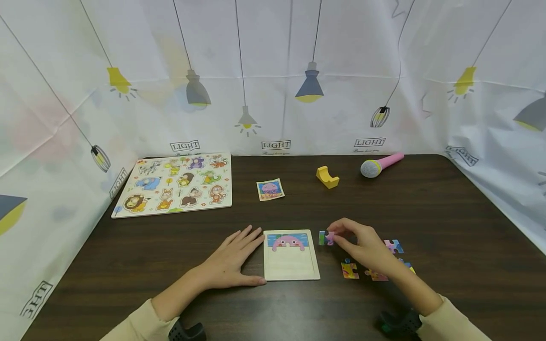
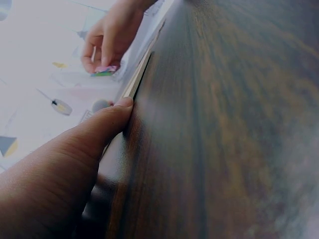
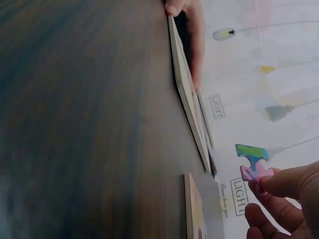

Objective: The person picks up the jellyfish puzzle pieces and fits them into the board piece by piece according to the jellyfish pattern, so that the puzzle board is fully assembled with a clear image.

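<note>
A square wooden puzzle tray [image 1: 292, 267] lies in the middle of the table, its top strip filled with a pink face on blue. My left hand [image 1: 232, 260] lies spread at the tray's left side, thumb and fingertips touching its edge. Between thumb and fingertips my right hand [image 1: 362, 244] pinches a puzzle piece [image 1: 326, 237], held just right of the tray. In the right wrist view that puzzle piece [image 3: 254, 162] shows green, blue and pink. Near the right hand lie several loose pieces, among them a yellow one [image 1: 350, 270] and a pink-and-blue one [image 1: 394, 246].
A large animal puzzle board [image 1: 170, 189] lies at the back left. Behind the tray is a small picture card [image 1: 270, 189] with a pink figure. A yellow curved block [image 1: 327, 177] and a pink toy microphone [image 1: 381, 165] are at the back right.
</note>
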A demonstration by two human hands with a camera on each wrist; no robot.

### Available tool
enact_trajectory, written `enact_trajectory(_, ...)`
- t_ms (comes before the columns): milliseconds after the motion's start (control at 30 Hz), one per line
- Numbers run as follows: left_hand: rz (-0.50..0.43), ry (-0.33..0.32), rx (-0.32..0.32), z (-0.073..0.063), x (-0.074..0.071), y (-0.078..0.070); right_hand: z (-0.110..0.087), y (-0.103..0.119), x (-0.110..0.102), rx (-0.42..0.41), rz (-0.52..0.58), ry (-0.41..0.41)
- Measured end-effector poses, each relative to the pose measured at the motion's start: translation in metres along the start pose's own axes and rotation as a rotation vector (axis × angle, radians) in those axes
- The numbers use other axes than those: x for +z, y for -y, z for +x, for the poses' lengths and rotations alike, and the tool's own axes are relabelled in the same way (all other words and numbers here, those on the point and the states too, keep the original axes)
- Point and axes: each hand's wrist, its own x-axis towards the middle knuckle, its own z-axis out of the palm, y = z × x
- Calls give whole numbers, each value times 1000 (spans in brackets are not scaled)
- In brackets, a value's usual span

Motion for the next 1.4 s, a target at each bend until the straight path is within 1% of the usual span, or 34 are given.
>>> enact_trajectory(200, 7, 6, -6, 0, 1, 1, 7, 8, 7, 36, 47, 36)
enact_trajectory(367, 5, 10, -8, 0, 1, 1, 14, 15, 18, 42, 85, 51)
enact_trajectory(533, 1, 9, -6, 1, 0, 0, 21, 22, 30, 41, 117, 83)
enact_trajectory(833, 2, 10, -15, 0, -1, 0, 31, 32, 50, -16, 146, 91)
enact_trajectory(1167, -5, 4, -12, 0, 0, 0, 35, 40, 62, -32, 176, 136)
enact_trajectory(1400, 2, -4, -8, 0, -1, 0, 38, 41, 69, -68, 171, 114)
